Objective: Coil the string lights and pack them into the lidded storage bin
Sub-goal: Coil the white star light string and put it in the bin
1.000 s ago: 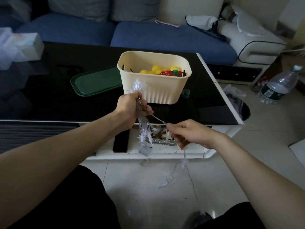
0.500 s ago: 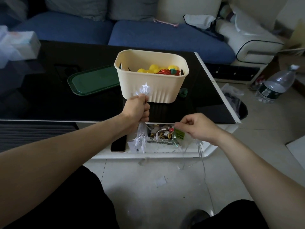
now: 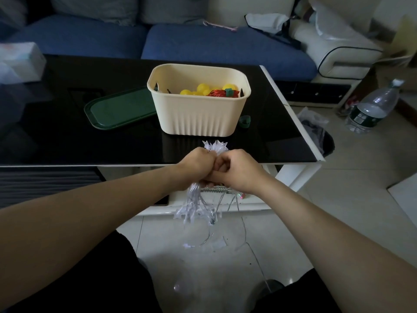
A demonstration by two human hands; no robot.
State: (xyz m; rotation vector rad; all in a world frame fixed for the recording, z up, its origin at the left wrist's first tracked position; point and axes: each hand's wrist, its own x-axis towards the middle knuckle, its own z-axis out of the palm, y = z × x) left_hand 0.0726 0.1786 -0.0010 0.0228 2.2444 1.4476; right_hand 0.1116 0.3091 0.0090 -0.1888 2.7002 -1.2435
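Left hand (image 3: 195, 164) and right hand (image 3: 237, 169) pressed together just in front of the cream ribbed plastic bin (image 3: 198, 114), both grips clenched round the clear star-shaped string lights (image 3: 194, 204), loose strands dangling below, dark green flat lid (image 3: 119, 108) left of the bin on the black glass tabletop (image 3: 67, 141)

Dim indoor shot, underexposed overall. Light comes in from the upper right: the floor tiles (image 3: 352, 188) and the white armrest (image 3: 338, 53) are brightest, the left side falls into dark. The black glass tabletop (image 3: 67, 136) shows faint reflections. Wide-angle bending at the edges. Tissue box (image 3: 20, 62) at far left is soft.
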